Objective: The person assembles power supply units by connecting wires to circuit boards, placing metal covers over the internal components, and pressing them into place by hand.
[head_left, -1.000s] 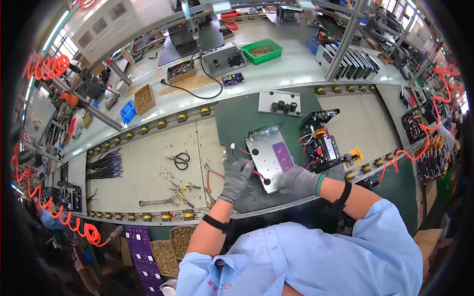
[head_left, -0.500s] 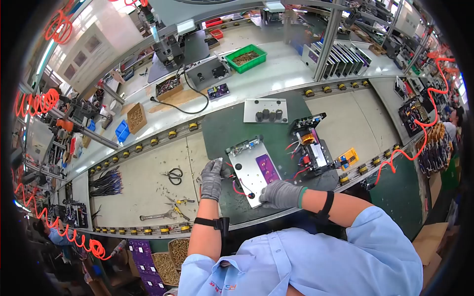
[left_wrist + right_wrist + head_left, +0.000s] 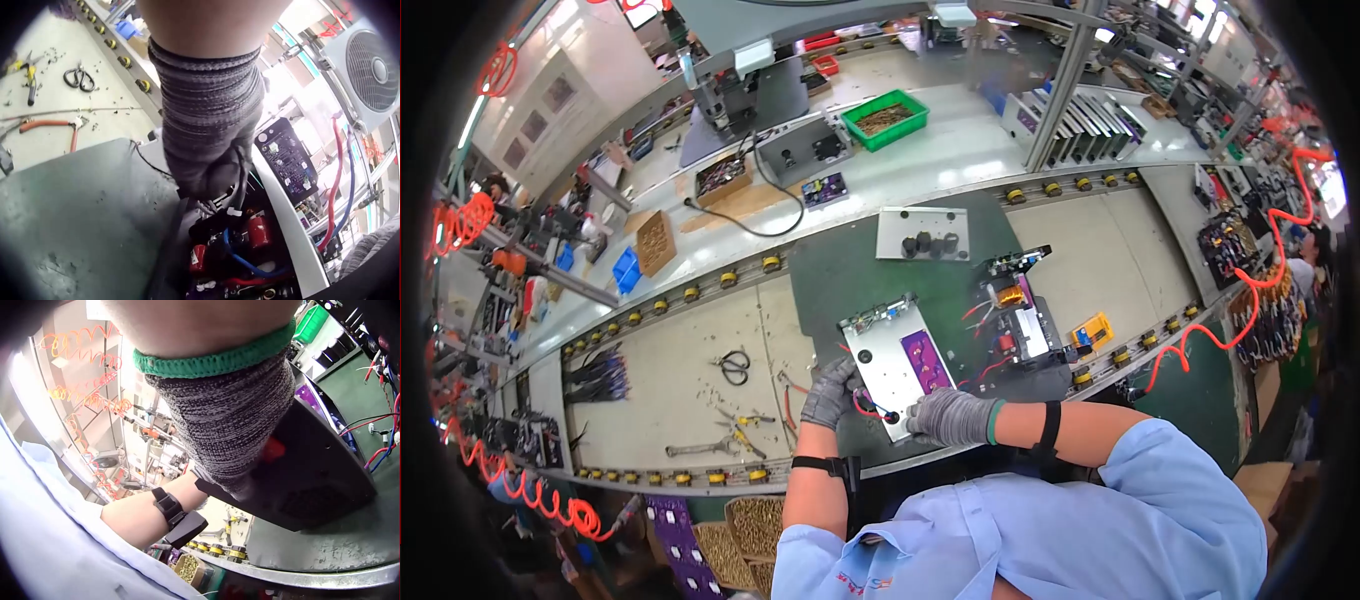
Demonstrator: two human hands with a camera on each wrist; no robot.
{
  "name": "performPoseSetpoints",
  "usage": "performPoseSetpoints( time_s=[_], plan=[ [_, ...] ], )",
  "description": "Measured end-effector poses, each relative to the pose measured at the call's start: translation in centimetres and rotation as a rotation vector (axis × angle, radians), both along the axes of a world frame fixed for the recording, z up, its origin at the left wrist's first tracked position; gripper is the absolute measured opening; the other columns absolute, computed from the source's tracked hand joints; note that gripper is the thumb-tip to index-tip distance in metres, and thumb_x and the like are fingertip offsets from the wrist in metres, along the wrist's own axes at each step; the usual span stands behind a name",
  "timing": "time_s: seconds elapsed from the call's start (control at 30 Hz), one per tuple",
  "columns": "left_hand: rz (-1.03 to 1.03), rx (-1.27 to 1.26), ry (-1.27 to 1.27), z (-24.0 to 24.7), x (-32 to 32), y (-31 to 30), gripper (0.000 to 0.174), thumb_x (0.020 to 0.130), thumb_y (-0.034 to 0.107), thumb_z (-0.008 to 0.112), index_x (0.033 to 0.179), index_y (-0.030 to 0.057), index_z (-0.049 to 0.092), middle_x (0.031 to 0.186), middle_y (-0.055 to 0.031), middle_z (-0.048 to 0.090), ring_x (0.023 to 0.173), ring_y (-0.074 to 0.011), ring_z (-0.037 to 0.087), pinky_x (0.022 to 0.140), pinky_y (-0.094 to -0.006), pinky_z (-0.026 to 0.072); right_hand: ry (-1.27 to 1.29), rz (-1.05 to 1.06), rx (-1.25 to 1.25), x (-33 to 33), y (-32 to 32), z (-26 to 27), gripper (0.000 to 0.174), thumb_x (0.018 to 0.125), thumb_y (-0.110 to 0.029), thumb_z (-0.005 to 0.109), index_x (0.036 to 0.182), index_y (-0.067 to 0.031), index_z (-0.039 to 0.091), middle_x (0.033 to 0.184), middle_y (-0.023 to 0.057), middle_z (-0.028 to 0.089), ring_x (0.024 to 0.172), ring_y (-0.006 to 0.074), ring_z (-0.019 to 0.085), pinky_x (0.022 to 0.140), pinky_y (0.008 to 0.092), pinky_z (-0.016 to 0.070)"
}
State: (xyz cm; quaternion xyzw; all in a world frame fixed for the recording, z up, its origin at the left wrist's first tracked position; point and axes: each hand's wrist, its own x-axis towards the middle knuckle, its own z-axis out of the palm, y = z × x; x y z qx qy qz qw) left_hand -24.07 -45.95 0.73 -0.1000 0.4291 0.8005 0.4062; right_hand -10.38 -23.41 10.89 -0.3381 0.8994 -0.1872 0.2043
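Note:
A silver metal case (image 3: 880,345) with a purple circuit-patterned patch (image 3: 926,365) lies on the green mat, tilted in the head view. My gloved left hand (image 3: 828,398) is at its left edge. In the left wrist view its bunched fingers reach into the open side and pinch dark wires beside a white connector (image 3: 234,212); the fingertips are partly hidden. Red cylindrical parts (image 3: 259,232) and a blue wire (image 3: 250,265) lie just inside. My gloved right hand (image 3: 952,416) grips the case's near right corner, its fingers mostly hidden behind the black end plate (image 3: 306,481).
An open electronic assembly (image 3: 1022,325) stands to the right, and a plate with black cylinders (image 3: 922,225) behind. Pliers, scissors (image 3: 734,368) and a wrench (image 3: 700,448) lie left. Beyond the roller rail (image 3: 690,294) is a green bin (image 3: 886,120).
My left hand went out leftward with a white-tipped wire, then came back to the case's left edge. My right hand settled on the near corner. The case shifted slightly toward my body; the view also shifted.

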Motion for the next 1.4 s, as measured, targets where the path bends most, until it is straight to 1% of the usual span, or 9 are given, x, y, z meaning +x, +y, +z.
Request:
performPoseSetpoints(
  time_s=[0.13,0.63,0.8,1.0,1.13,1.17,1.3,1.37,1.4],
  plan=[
    [-0.111,0.332,-0.071,-3.3,-0.5,-0.2,0.025,0.091,0.025,0.073,0.099,0.0054,0.061,0.071,0.0043,0.048,0.057,-0.0078,0.044,0.052,-0.0249,0.0396,0.014,-0.034,-0.077,0.0,-0.2,0.4,0.020,0.086,-0.025,0.067,0.098,-0.0093,0.069,0.091,0.0119,0.067,0.086,0.0335,0.069,0.075,0.0457,0.0550],
    [-0.235,0.229,0.014,-2.4,-1.0,-0.3,0.019,0.094,0.026,0.069,0.096,0.0106,0.059,0.070,0.0042,0.046,0.055,-0.0069,0.039,0.051,-0.0249,0.0339,-0.045,-0.109,-0.055,0.0,-0.6,0.1,0.017,0.078,-0.021,0.074,0.087,-0.0100,0.064,0.091,0.0102,0.066,0.086,0.0342,0.067,0.076,0.0433,0.0547],
    [-0.301,0.337,0.044,-3.2,-2.3,0.1,0.032,0.088,0.030,0.075,0.107,0.0087,0.061,0.067,0.0074,0.044,0.051,-0.0055,0.035,0.048,-0.0242,0.0282,-0.052,-0.131,-0.026,0.2,-0.8,-0.6,0.016,0.081,-0.024,0.072,0.090,-0.0137,0.065,0.097,0.0094,0.063,0.090,0.0341,0.066,0.076,0.0451,0.0536],
    [-0.363,0.410,-0.105,-3.6,-3.4,1.0,0.030,0.083,0.021,0.080,0.105,0.0080,0.064,0.069,0.0032,0.056,0.052,-0.0073,0.046,0.049,-0.0255,0.0383,-0.064,-0.138,0.055,0.3,-0.9,-1.4,0.019,0.081,-0.029,0.074,0.090,-0.0137,0.066,0.097,0.0091,0.064,0.091,0.0331,0.066,0.078,0.0449,0.0528],
    [-0.139,0.113,-0.088,-0.1,-1.5,1.7,0.030,0.085,0.021,0.078,0.108,0.0059,0.065,0.084,-0.0065,0.070,0.058,-0.0142,0.057,0.054,-0.0267,0.0494,-0.059,-0.162,0.080,0.4,-1.0,-0.7,0.018,0.080,-0.030,0.073,0.087,-0.0143,0.067,0.092,0.0091,0.065,0.087,0.0333,0.067,0.076,0.0457,0.0532],
    [-0.134,0.099,-0.162,-2.8,-2.3,1.1,0.030,0.086,0.021,0.076,0.108,0.0050,0.065,0.092,-0.0088,0.072,0.065,-0.0181,0.063,0.059,-0.0287,0.0538,-0.064,-0.149,0.060,0.7,-1.2,-0.8,0.018,0.080,-0.030,0.073,0.087,-0.0143,0.067,0.092,0.0091,0.065,0.087,0.0333,0.067,0.076,0.0457,0.0532],
    [-0.171,0.106,-0.100,0.1,-1.2,-1.3,0.035,0.083,0.025,0.079,0.107,0.0032,0.066,0.097,-0.0069,0.071,0.078,-0.0176,0.066,0.065,-0.0327,0.0544,-0.024,-0.168,0.035,0.5,-1.1,0.1,0.017,0.080,-0.025,0.074,0.084,-0.0118,0.063,0.091,0.0094,0.064,0.087,0.0333,0.065,0.075,0.0449,0.0523],
    [-0.261,-0.278,0.417,2.6,-0.3,-0.6,0.037,0.081,0.025,0.080,0.107,0.0021,0.066,0.090,-0.0036,0.068,0.075,-0.0140,0.062,0.066,-0.0305,0.0517,-0.046,-0.172,0.034,0.6,-1.1,0.5,0.019,0.080,-0.021,0.074,0.081,-0.0102,0.059,0.090,0.0098,0.061,0.087,0.0334,0.063,0.076,0.0439,0.0514],
    [-0.260,-0.287,0.419,3.0,-0.4,-0.4,0.037,0.081,0.025,0.080,0.107,0.0021,0.066,0.090,-0.0036,0.068,0.075,-0.0140,0.062,0.066,-0.0305,0.0517,-0.044,-0.168,0.025,0.6,-1.1,0.3,0.019,0.080,-0.021,0.074,0.081,-0.0102,0.059,0.090,0.0098,0.061,0.087,0.0334,0.063,0.076,0.0439,0.0514]
  ],
)
